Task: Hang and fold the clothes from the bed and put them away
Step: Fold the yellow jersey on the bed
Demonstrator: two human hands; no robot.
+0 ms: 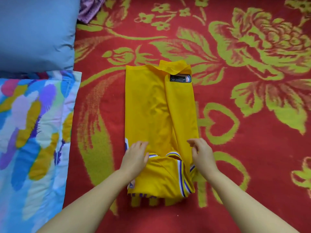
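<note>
Already the yellow jersey (158, 115) lay as a long narrow strip on the red flowered blanket (235, 148), its two sides folded in to meet along the middle, probably so that it could next be folded end over end. The striped collar end was nearest the person; the hem, with a black label (180, 79) showing, lay at the far end.

The left hand (134, 158) rested flat on the jersey's left side near the collar end, fingers straight and close together, gripping nothing; it looked to be pressing the cloth down or smoothing it. The right hand (202, 153) sat at the jersey's right edge, level with the left, fingers loosely bent and pointing inward over the folded-in flap. Whether the right hand pinched the edge or only touched it could not be told.

Left of the jersey, well apart, lay a multicoloured quilt (33, 132), and beyond that, past the jersey's far-left corner, a blue pillow (37, 31). A scrap of purple cloth (90, 7) showed just beside the pillow.

With both hands at the near end, the likely next move was a fold toward the label.
</note>
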